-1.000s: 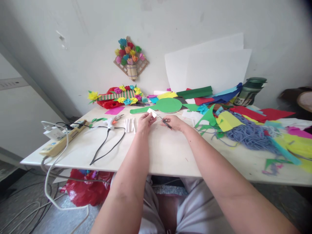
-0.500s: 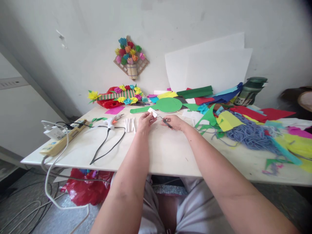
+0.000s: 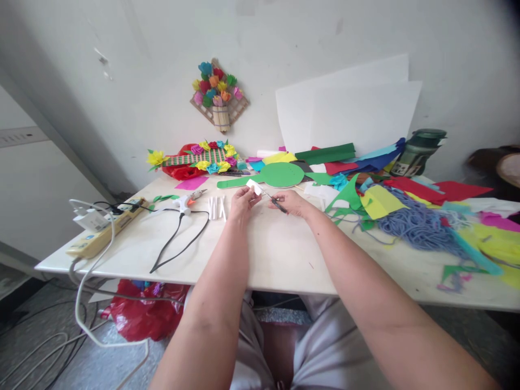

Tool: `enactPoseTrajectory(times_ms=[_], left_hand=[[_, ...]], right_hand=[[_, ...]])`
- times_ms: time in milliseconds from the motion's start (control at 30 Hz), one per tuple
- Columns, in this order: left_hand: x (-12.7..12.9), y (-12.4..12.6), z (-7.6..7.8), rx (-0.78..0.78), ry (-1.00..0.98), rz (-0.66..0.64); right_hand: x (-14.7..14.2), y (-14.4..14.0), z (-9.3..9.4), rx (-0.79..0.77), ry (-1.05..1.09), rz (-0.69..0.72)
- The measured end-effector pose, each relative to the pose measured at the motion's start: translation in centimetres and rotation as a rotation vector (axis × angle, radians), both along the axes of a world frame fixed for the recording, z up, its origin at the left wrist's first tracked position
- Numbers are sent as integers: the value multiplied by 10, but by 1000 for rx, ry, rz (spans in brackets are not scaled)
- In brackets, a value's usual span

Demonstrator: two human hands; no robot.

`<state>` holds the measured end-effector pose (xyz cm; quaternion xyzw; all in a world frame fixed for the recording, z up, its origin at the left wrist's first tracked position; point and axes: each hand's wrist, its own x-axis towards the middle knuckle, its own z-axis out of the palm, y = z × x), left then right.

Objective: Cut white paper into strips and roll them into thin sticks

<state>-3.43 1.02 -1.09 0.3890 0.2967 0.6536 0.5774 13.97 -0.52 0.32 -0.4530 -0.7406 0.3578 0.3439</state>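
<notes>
Pinching small white paper piece (image 3: 254, 187) in left hand (image 3: 241, 203) fingertips, held just above table (image 3: 276, 254), far of centre. Right hand (image 3: 293, 203) closed around small scissors (image 3: 273, 200); blades point far-left toward paper, tip just beside its right edge; whether blades are parted, cannot tell. Scissors' long axis runs diagonally, near-right to far-left. Green paddle shape (image 3: 280, 175) just beyond hands. White rolled sticks (image 3: 216, 207) and glue gun (image 3: 186, 203) left, apart. Blue yarn (image 3: 418, 225) well right.

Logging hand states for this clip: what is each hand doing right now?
Left hand: closed, pinching a small white paper piece.
Right hand: closed on small scissors, blades toward the paper.
</notes>
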Motion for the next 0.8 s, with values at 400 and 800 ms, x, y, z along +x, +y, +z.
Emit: enactPoseTrajectory(times_ms=[400, 800], left_hand=[[1, -2, 2, -44, -19, 1], [-1, -1, 2, -24, -16, -17]], right_hand=[[1, 3, -1, 123, -77, -62], [1, -2, 3, 79, -47, -43]])
